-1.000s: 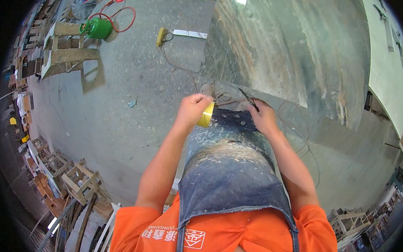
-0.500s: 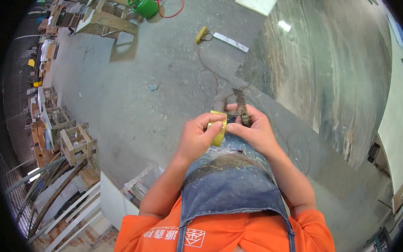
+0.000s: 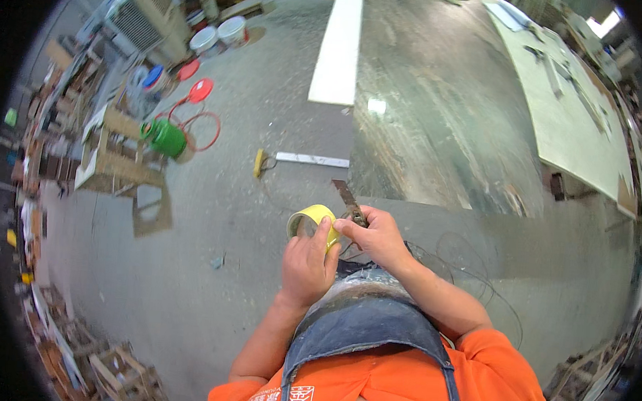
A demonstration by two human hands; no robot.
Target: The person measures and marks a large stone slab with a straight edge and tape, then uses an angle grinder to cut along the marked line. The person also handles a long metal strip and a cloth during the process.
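My left hand (image 3: 307,269) grips a roll of yellow tape (image 3: 307,213), with fingers against the outside of the ring. The tape's hollow centre faces partly toward me. My right hand (image 3: 380,239) is closed on a worn flat-bladed tool (image 3: 347,196), whose dark metal blade points up and away to the left. Its exact kind is unclear. The thumb and fingertip of this hand touch the right edge of the tape roll, so both hands meet in front of my dusty blue apron (image 3: 372,321).
Ahead right lies a large veined stone slab (image 3: 443,127), beside a long white strip (image 3: 338,47). A yellow-ended tool (image 3: 258,163) and a pale bar (image 3: 312,159) rest on the floor. Left stand a green gas cylinder (image 3: 164,138) and a wooden stand (image 3: 117,173). Loose cable (image 3: 471,265) lies right.
My view has tilted up, showing more floor and slab ahead. The tape roll has turned, so its open ring now shows. Both hands keep their holds.
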